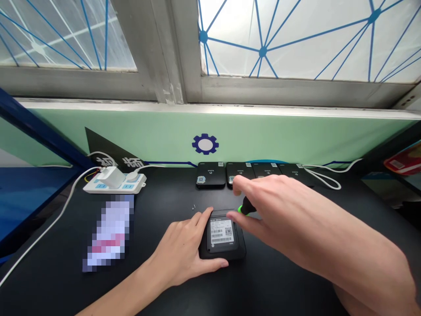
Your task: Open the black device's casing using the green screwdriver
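Observation:
My left hand point(182, 248) grips a square black electronic device point(222, 251) from the left, thumb along its near edge and fingers at its far left corner. A white barcode label point(222, 235) faces up on the device. My right hand point(272, 210) is above the device's far right corner, pinching a small tool with a black and green handle, likely a screwdriver point(246, 207). Its tip is hidden by my fingers. Two tiny screws point(194, 206) lie on the black table point(158, 285), a little beyond my left fingers.
Several similar black devices point(210, 174) stand in a row along the back of the table. A white power strip point(113, 184) with a charger is at the back left, and white cables run nearby. A pixelated object point(110, 232) lies left of my hands.

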Tool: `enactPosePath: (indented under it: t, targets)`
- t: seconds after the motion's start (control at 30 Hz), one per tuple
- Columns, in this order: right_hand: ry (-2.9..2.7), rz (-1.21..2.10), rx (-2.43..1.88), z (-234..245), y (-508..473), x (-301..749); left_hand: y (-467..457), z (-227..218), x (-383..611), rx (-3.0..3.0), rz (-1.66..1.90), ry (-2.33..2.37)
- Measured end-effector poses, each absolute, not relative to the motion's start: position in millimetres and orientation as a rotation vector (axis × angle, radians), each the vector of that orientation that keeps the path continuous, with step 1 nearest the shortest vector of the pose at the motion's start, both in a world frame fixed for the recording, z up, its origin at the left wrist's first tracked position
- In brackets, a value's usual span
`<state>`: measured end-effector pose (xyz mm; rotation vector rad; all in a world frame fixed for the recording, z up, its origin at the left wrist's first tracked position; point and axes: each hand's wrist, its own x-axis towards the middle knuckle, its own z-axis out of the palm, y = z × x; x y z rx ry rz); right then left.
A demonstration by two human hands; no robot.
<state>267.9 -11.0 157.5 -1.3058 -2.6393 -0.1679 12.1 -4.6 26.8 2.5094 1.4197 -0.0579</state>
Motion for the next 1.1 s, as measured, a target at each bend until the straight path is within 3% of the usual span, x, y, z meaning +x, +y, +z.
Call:
enactPosePath:
  t: [1.1]
  targets:
    - [-2.664,-0.191,-1.192,158.5,-10.9,267.9,-4.1,26.2,11.7,2.519,-0.083,1.420]
